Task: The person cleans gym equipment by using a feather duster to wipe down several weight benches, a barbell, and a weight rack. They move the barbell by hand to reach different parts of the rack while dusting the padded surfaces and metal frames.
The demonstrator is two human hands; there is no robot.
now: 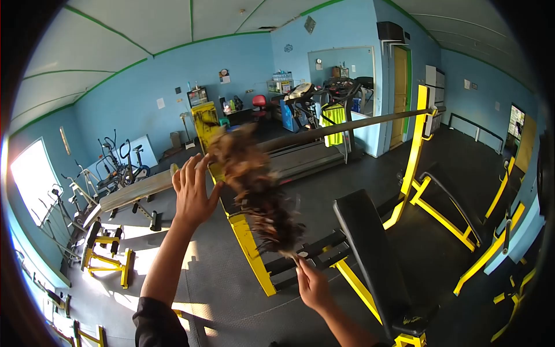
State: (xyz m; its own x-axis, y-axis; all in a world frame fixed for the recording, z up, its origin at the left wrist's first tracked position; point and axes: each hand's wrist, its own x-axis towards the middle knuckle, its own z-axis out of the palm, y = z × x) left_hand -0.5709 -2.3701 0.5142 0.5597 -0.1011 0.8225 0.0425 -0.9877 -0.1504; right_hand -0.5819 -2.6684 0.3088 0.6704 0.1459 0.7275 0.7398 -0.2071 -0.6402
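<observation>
A brown feather duster [254,191], blurred at its upper end, slants up and left across the middle of the view. My right hand [312,283] is closed around its handle at the lower end. To the left, my left hand [195,188] is raised with its fingers apart, near the long bar [341,130] that crosses the yellow rack. The duster's top lies in front of the bar and a yellow upright [205,124]; whether it touches them I cannot tell. Whether my left fingertips touch the bar is also unclear.
A black padded bench [370,254] stands at the lower right, beside a yellow upright [415,162]. Behind the rack are treadmills [309,159] with a yellow-green cloth [333,124]. Smaller yellow equipment [110,260] and an exercise bike [136,165] stand at left.
</observation>
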